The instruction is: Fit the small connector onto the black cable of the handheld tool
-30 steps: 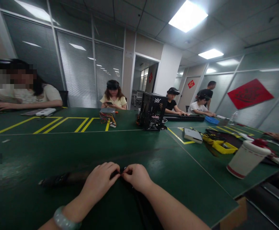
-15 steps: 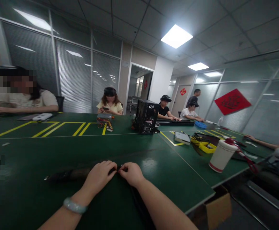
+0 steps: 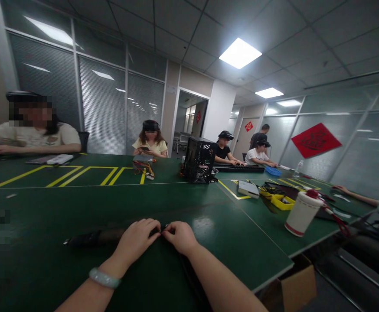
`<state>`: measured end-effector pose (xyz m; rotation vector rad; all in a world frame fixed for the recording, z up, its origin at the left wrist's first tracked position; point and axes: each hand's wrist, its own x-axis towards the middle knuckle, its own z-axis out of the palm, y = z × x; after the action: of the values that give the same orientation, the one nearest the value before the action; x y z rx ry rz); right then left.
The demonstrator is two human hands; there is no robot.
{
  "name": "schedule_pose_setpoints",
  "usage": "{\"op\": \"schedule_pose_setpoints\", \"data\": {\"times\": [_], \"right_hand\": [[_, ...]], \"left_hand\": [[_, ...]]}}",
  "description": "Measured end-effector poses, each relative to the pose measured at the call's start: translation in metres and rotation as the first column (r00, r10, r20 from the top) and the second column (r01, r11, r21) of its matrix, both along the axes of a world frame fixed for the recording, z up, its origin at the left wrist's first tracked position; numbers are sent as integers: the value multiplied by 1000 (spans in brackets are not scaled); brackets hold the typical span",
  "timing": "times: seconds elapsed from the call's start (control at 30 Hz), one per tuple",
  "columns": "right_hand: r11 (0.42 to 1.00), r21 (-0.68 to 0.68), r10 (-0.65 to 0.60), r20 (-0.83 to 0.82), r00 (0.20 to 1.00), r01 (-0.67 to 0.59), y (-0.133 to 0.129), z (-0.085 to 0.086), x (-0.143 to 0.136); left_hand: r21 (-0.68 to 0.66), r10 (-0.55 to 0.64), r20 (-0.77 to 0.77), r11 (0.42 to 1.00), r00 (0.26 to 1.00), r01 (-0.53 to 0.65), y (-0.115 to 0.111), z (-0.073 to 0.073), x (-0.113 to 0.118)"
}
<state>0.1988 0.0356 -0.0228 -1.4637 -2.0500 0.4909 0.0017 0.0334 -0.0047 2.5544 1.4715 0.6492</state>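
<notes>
My left hand (image 3: 141, 236) is closed, its fingertips pinched together near the middle of the green table (image 3: 62, 208). Facing it, almost touching, my right hand (image 3: 179, 236) is closed in a pinch too. A small dark piece shows between the fingertips, too small to name. A dark, long object (image 3: 88, 238) with a shiny tip lies on the table to the left and runs behind my left hand. Below my right hand a black strap or cable (image 3: 189, 273) runs toward me beside the right forearm.
A black computer case (image 3: 200, 160) stands at the table's centre. To the right are a white cup (image 3: 303, 212), a yellow tray (image 3: 282, 202) and a flat silver box (image 3: 248, 189). Wires hang from a grey unit (image 3: 143, 161). Several people sit around the table.
The view has shifted slightly. Both hands keep the same closed pose at the same spot. The person at the far left leans a little to the right.
</notes>
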Motion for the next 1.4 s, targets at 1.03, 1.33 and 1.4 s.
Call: {"op": "schedule_pose_setpoints", "data": {"times": [1.03, 1.33, 1.4], "right_hand": [[997, -70, 38, -57, 998, -42, 3, 4, -1], [997, -71, 37, -62, 997, -41, 5, 2, -2], [996, -84, 23, -71, 997, -29, 6, -1, -2]], "left_hand": [[-61, -32, -22, 998, 999, 31, 4, 6, -8], [-31, -57, 0, 998, 998, 57, 1, 8, -7], [-10, -58, -8, 998, 998, 58, -1, 9, -7]]}}
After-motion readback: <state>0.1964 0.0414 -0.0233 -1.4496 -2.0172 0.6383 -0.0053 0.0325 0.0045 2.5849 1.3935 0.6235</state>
